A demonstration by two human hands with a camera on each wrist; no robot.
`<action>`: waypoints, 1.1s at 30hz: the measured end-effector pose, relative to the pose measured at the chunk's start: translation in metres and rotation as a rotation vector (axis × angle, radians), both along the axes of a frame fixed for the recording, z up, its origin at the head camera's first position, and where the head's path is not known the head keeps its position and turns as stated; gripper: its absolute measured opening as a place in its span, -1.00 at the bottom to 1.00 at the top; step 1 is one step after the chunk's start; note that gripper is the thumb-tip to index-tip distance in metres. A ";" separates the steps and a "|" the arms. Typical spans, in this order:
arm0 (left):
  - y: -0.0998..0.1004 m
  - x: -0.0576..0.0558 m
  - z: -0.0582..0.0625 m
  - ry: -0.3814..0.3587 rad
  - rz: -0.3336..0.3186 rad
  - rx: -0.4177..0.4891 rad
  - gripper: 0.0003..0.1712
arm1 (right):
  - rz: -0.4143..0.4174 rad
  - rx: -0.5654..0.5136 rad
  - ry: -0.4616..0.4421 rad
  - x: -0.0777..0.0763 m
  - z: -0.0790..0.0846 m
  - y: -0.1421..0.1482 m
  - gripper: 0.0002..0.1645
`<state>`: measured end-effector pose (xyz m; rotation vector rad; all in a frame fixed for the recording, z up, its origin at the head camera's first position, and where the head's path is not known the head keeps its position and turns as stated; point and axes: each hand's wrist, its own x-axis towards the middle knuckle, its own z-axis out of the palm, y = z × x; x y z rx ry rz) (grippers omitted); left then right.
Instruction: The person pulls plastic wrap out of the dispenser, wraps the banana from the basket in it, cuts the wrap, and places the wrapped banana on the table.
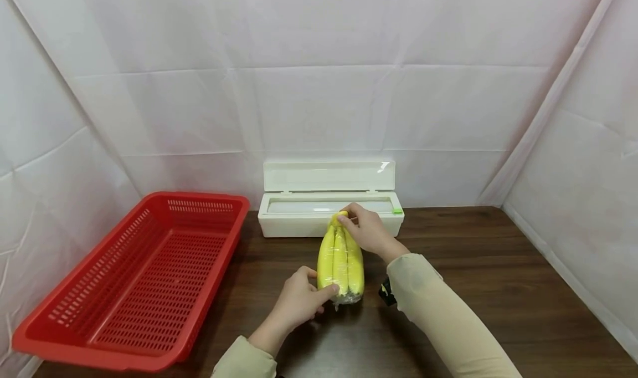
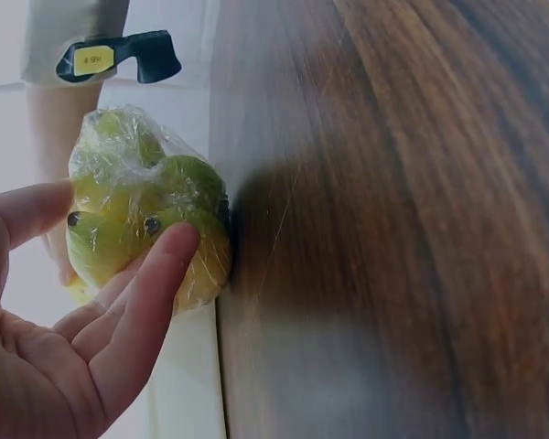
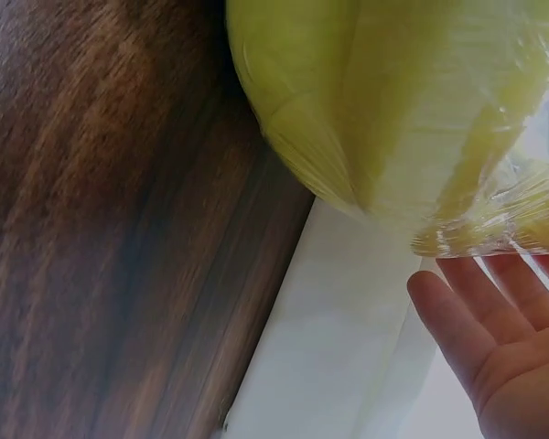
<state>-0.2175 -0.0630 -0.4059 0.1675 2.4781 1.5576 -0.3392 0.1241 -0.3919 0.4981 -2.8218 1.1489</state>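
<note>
A bunch of yellow bananas [image 1: 340, 261], wrapped in clear cling film, is held near the middle of the table with its stem end pointing away. My right hand [image 1: 368, 231] pinches the stem end between thumb and fingers. At the near end, my left hand [image 1: 299, 300] grips the tips and left side, its thumb lying on top. The left wrist view shows film gathered in wrinkles over the banana tips [image 2: 151, 206], with the left hand's thumb and fingers on either side. From the right wrist, the film-covered stem [image 3: 485, 224] rests against the right fingers [image 3: 480, 297].
Just behind the bananas stands a white cling film box [image 1: 294, 225], lid raised, with a green slider [image 1: 397, 211] at its right end. A red perforated basket [image 1: 199, 322] sits on the left of the dark wooden table [image 1: 463, 267]. White cloth walls enclose the back and sides.
</note>
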 end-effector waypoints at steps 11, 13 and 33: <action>-0.007 -0.003 0.002 0.023 -0.027 -0.081 -0.30 | -0.004 -0.012 -0.030 0.001 -0.002 -0.001 -0.54; -0.007 -0.004 0.003 0.029 -0.032 -0.085 -0.30 | -0.005 -0.018 -0.036 0.001 -0.002 -0.001 -0.52; -0.018 -0.025 -0.001 0.204 0.006 -0.220 -0.34 | 0.018 -0.041 -0.077 0.003 -0.009 -0.004 -0.34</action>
